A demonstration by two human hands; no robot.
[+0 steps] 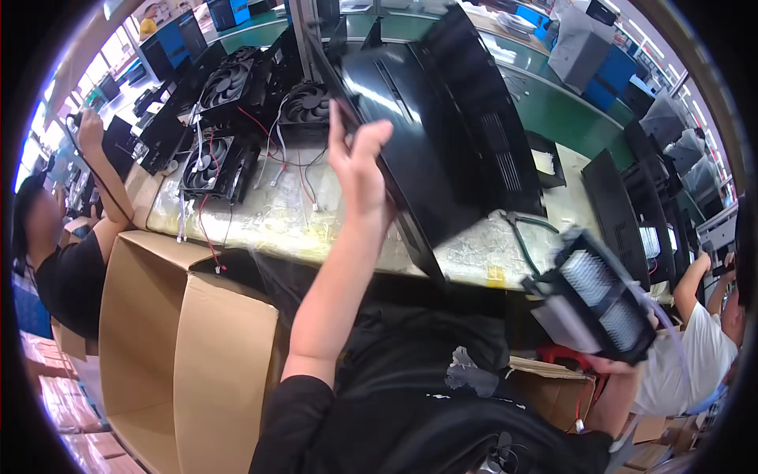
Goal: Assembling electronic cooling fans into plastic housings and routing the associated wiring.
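My left hand grips the near left edge of a large black glossy casing, thumb raised along the rim. That casing stands tilted above the bench, with slotted vents on its right part. Low on the right, my right hand holds the lower end of a black boxy unit with silvery mesh-like windows. The unit is slightly blurred and tilted, and a pale lilac cable runs beside it. Between the two, green-handled pliers lie on the bench.
Black fan units with loose wires stand on the film-covered bench, left. An open cardboard box is at my left, another by my right arm. Black panels stand at right. Co-workers are on both sides.
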